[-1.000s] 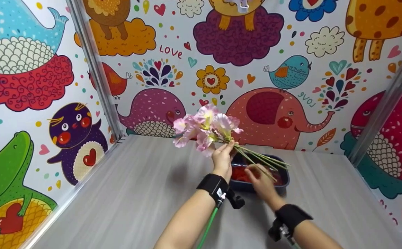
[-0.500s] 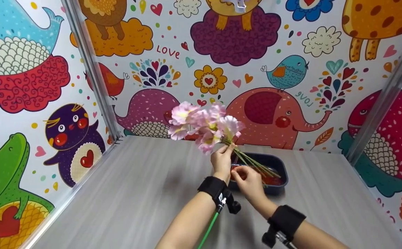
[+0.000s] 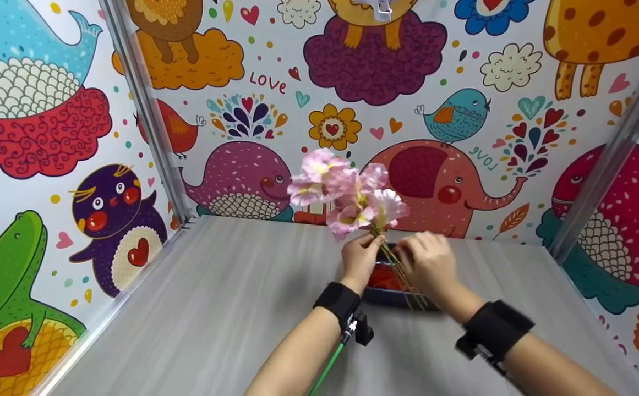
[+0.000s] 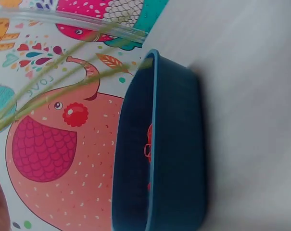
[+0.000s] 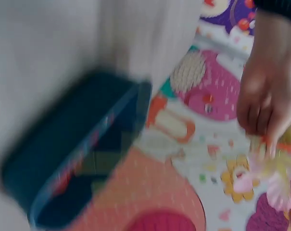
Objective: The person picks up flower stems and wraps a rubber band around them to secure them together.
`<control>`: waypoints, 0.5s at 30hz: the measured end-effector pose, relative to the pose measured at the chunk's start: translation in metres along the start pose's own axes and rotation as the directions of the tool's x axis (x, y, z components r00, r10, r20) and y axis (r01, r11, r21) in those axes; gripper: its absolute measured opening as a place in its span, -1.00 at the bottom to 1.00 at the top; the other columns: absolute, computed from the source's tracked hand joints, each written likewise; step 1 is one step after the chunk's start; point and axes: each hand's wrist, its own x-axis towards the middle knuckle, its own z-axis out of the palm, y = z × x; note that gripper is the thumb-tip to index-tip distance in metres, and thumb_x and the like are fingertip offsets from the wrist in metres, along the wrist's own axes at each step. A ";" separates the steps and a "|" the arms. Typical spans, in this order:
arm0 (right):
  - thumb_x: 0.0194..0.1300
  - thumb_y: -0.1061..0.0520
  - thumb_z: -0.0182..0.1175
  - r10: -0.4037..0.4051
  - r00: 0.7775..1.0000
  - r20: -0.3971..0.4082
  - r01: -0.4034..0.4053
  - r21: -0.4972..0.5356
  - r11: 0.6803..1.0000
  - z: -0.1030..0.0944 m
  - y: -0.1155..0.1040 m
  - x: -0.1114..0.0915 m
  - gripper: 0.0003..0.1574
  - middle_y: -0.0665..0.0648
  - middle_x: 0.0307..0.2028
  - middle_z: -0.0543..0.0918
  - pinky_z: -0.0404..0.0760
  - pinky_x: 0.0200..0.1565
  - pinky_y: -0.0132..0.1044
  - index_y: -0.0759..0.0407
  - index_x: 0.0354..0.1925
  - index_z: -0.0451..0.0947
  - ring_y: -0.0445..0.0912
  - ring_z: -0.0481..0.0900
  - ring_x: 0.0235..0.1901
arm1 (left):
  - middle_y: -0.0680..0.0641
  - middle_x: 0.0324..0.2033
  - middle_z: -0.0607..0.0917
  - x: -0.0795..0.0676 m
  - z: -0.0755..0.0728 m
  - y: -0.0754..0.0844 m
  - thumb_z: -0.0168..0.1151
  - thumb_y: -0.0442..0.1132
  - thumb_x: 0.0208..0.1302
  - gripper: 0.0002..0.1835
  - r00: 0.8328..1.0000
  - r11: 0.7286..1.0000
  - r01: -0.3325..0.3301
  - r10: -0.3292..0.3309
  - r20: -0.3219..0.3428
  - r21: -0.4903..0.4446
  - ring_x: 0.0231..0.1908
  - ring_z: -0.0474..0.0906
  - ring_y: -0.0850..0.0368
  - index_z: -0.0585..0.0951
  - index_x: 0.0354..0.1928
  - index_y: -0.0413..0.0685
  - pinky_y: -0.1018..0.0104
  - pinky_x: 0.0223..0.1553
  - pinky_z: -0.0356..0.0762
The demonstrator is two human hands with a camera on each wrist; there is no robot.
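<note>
Pink, with yellow-green throats, the flower bunch (image 3: 347, 192) spreads its petals just above the left hand (image 3: 360, 258), which pinches the stems (image 3: 399, 267) right under the blooms. From that pinch the green stems fan out downward and to the right of the left hand, passing close to the right hand (image 3: 432, 264). The right hand is raised just right of the stems with its fingers bent; whether they grip anything, I cannot tell. In the blurred right wrist view an orange-red strip (image 5: 280, 146) shows at the left hand's fingertips, against the flowers.

Below the 2 hands sits a dark blue box (image 3: 396, 298), partly hidden by the right hand and the stems. Red pieces (image 3: 385, 278) lie inside it, and the left wrist view shows 1 of them as a thin loop. The box rests on a grey wood-grain bench (image 3: 214, 319), which reaches out widely to the left of the left hand.

Behind each hand a black band, the left band (image 3: 337, 300) and the right band (image 3: 498, 330), wraps the wrist. A green cable (image 3: 327, 369) runs back from the left band. Beyond both hands, a printed wall (image 3: 275, 132) shows cartoon animals, including a coral elephant (image 3: 418, 181).
</note>
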 end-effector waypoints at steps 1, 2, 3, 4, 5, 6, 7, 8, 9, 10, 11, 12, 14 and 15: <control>0.08 0.27 0.29 -0.051 0.999 -0.004 0.050 -0.038 0.998 -0.003 0.007 0.002 -0.92 0.15 -0.53 0.59 0.43 -0.38 -0.08 0.27 -0.46 0.56 0.05 0.51 -0.50 | 0.01 -0.44 0.78 0.000 0.000 0.001 0.40 -0.13 0.14 -0.83 1.000 1.000 -0.011 0.011 0.014 0.003 -0.47 0.45 0.36 0.79 -0.39 -0.10 0.49 -0.35 0.38; 0.12 0.26 0.23 -0.096 0.995 0.002 0.096 -0.078 0.992 -0.006 0.014 0.004 -0.92 0.16 -0.53 0.59 0.43 -0.36 -0.06 0.28 -0.46 0.55 0.06 0.51 -0.50 | 0.00 -0.43 0.78 -0.001 -0.001 0.002 0.40 -0.14 0.14 -0.83 0.999 1.000 -0.018 0.018 0.030 0.003 -0.47 0.47 0.36 0.79 -0.38 -0.10 0.49 -0.35 0.40; 0.17 0.25 0.18 -0.135 0.991 0.015 0.135 -0.112 0.984 -0.009 0.021 0.006 -0.89 0.17 -0.53 0.58 0.43 -0.34 -0.06 0.29 -0.46 0.54 0.07 0.51 -0.49 | -0.02 -0.43 0.78 -0.001 -0.001 0.003 0.40 -0.15 0.15 -0.83 0.999 1.000 -0.020 0.020 0.048 0.002 -0.47 0.48 0.37 0.79 -0.38 -0.11 0.49 -0.35 0.41; 0.20 0.25 0.12 -0.168 0.985 0.027 0.170 -0.140 0.975 -0.012 0.028 0.007 -0.86 0.18 -0.53 0.58 0.43 -0.32 -0.05 0.29 -0.45 0.54 0.07 0.51 -0.48 | -0.03 -0.42 0.78 -0.001 -0.002 0.004 0.39 -0.16 0.15 -0.83 0.998 1.000 -0.024 0.024 0.064 -0.002 -0.46 0.49 0.37 0.79 -0.38 -0.13 0.50 -0.35 0.42; 0.25 0.23 0.06 -0.198 0.979 0.043 0.202 -0.167 0.965 -0.015 0.035 0.008 -0.81 0.18 -0.52 0.58 0.43 -0.30 -0.04 0.30 -0.45 0.53 0.08 0.51 -0.47 | -0.05 -0.42 0.79 -0.001 -0.002 0.005 0.39 -0.17 0.16 -0.83 0.996 1.000 -0.030 0.030 0.081 0.001 -0.45 0.51 0.37 0.78 -0.39 -0.15 0.50 -0.35 0.43; 0.29 0.22 0.01 -0.224 0.973 0.052 0.230 -0.188 0.955 -0.018 0.041 0.008 -0.77 0.19 -0.52 0.57 0.43 -0.29 -0.03 0.30 -0.44 0.53 0.08 0.51 -0.47 | -0.05 -0.41 0.78 -0.001 -0.003 0.006 0.38 -0.18 0.16 -0.83 0.994 0.999 -0.034 0.034 0.100 0.004 -0.45 0.52 0.36 0.78 -0.40 -0.16 0.50 -0.34 0.44; 0.32 0.22 -0.03 -0.245 0.968 0.061 0.252 -0.202 0.946 -0.020 0.047 0.008 -0.73 0.20 -0.52 0.57 0.43 -0.28 -0.03 0.31 -0.44 0.53 0.09 0.50 -0.47 | -0.07 -0.41 0.78 -0.001 -0.004 0.007 0.38 -0.19 0.17 -0.82 0.992 0.999 -0.041 0.040 0.121 0.008 -0.44 0.54 0.34 0.78 -0.40 -0.18 0.49 -0.34 0.45; 0.36 0.21 -0.06 -0.258 0.963 0.074 0.268 -0.212 0.940 -0.022 0.052 0.007 -0.70 0.20 -0.52 0.56 0.43 -0.27 -0.02 0.32 -0.43 0.52 0.09 0.50 -0.46 | -0.08 -0.41 0.78 -0.001 -0.004 0.007 0.37 -0.20 0.18 -0.82 0.989 0.999 -0.049 0.047 0.141 0.014 -0.42 0.57 0.32 0.78 -0.41 -0.19 0.49 -0.31 0.47; 0.38 0.21 -0.09 -0.264 0.961 0.079 0.275 -0.220 0.936 -0.023 0.057 0.007 -0.67 0.21 -0.51 0.56 0.44 -0.26 -0.01 0.32 -0.43 0.52 0.10 0.49 -0.46 | -0.09 -0.40 0.78 -0.001 -0.005 0.008 0.37 -0.20 0.18 -0.82 0.986 0.998 -0.057 0.053 0.160 0.019 -0.39 0.60 0.29 0.78 -0.41 -0.21 0.48 -0.29 0.49; 0.41 0.21 -0.11 -0.265 0.961 0.082 0.277 -0.226 0.934 -0.023 0.061 0.005 -0.64 0.22 -0.51 0.57 0.44 -0.25 0.01 0.33 -0.43 0.53 0.10 0.49 -0.46 | -0.09 -0.40 0.78 -0.001 -0.006 0.009 0.36 -0.20 0.18 -0.81 0.983 0.998 -0.057 0.052 0.179 0.021 -0.37 0.62 0.27 0.77 -0.40 -0.21 0.48 -0.26 0.49; 0.43 0.20 -0.13 -0.264 0.961 0.085 0.276 -0.228 0.934 -0.024 0.065 0.004 -0.62 0.22 -0.51 0.57 0.44 -0.25 0.02 0.33 -0.43 0.53 0.11 0.49 -0.46 | -0.10 -0.39 0.78 -0.001 -0.006 0.009 0.35 -0.19 0.19 -0.80 0.979 0.998 -0.061 0.055 0.196 0.027 -0.35 0.63 0.26 0.77 -0.40 -0.22 0.47 -0.24 0.51; 0.44 0.20 -0.13 -0.259 0.962 0.092 0.273 -0.232 0.934 -0.024 0.069 0.002 -0.60 0.23 -0.51 0.57 0.45 -0.24 0.03 0.34 -0.43 0.53 0.12 0.49 -0.45 | -0.10 -0.39 0.78 -0.001 -0.007 0.010 0.35 -0.19 0.20 -0.79 0.976 0.998 -0.055 0.048 0.212 0.024 -0.33 0.64 0.26 0.78 -0.39 -0.22 0.47 -0.22 0.51; 0.44 0.20 -0.13 -0.234 0.967 0.099 0.251 -0.231 0.940 -0.024 0.075 -0.002 -0.61 0.23 -0.51 0.57 0.45 -0.23 0.05 0.34 -0.43 0.52 0.13 0.49 -0.44 | -0.12 -0.38 0.78 -0.001 -0.008 0.011 0.33 -0.19 0.22 -0.77 0.967 1.000 -0.013 0.018 0.253 -0.023 -0.34 0.63 0.28 0.77 -0.36 -0.25 0.45 -0.18 0.52; 0.41 0.21 -0.10 -0.216 0.971 0.099 0.234 -0.229 0.945 -0.023 0.078 -0.005 -0.64 0.24 -0.51 0.57 0.45 -0.22 0.06 0.34 -0.43 0.52 0.13 0.49 -0.44 | -0.13 -0.38 0.78 -0.002 -0.008 0.011 0.31 -0.21 0.23 -0.77 0.961 0.998 0.016 0.001 0.275 -0.061 -0.36 0.62 0.31 0.76 -0.34 -0.29 0.44 -0.18 0.53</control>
